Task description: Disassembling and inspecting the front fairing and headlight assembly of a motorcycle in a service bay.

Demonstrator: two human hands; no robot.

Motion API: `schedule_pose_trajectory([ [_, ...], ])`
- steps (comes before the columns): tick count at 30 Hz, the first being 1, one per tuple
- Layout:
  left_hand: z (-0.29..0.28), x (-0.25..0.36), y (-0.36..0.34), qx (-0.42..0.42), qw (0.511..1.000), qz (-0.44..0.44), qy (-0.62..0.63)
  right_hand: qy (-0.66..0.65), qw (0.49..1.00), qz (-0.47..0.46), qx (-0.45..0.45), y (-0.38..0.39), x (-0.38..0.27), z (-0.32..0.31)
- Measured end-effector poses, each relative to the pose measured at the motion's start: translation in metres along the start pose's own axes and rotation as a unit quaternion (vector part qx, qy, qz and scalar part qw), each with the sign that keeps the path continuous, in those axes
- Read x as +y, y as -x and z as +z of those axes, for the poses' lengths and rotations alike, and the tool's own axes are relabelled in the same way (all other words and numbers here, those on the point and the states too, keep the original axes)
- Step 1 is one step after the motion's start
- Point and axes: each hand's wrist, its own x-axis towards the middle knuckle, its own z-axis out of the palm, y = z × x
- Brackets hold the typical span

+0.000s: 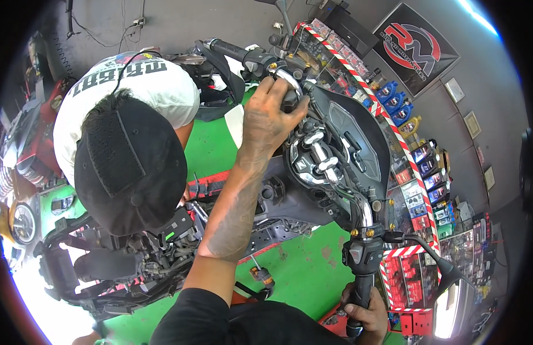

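A motorcycle's chrome handlebar (322, 154) runs across the middle of the view, with its clamps and cables bare. My left hand (269, 112), dark with grime, reaches up to its far part. The fingers curl over the bar beside a black rounded part (290, 102); the fingertips are partly hidden. Beyond them are the far switch housing (259, 61) and black grip (227, 49). My right hand (367, 313) is wrapped around the near rubber grip (363, 287), below the near switch housing (363, 255). A dark front panel (358, 135) lies just right of the bar.
At left a co-worker in a black cap (131, 164) bends over the stripped frame (122, 276). A mirror (455, 276) juts out at right. Glass shelves with red-white striped edges (413, 155) and bottles (395, 102) stand beyond. A tool (262, 277) rests near the green floor (303, 261).
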Motion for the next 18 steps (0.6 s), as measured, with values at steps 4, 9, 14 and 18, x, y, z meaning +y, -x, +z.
schedule_pose_trajectory([
  [4,0.022,-0.011,-0.006,0.131,0.981,0.143,0.029,-0.008,0.999,0.047,-0.008,0.003,-0.006,-0.001],
  [9,0.024,-0.016,0.014,-0.088,0.939,-0.085,0.321,-0.013,1.000,0.010,0.003,0.000,-0.002,0.002],
  [14,0.009,-0.008,0.015,-0.094,0.917,-0.025,0.387,-0.032,0.999,0.007,0.002,0.001,0.002,0.001],
  [18,0.007,-0.003,0.008,-0.003,0.994,0.054,0.091,-0.051,0.999,0.019,0.005,0.003,0.001,0.002],
])
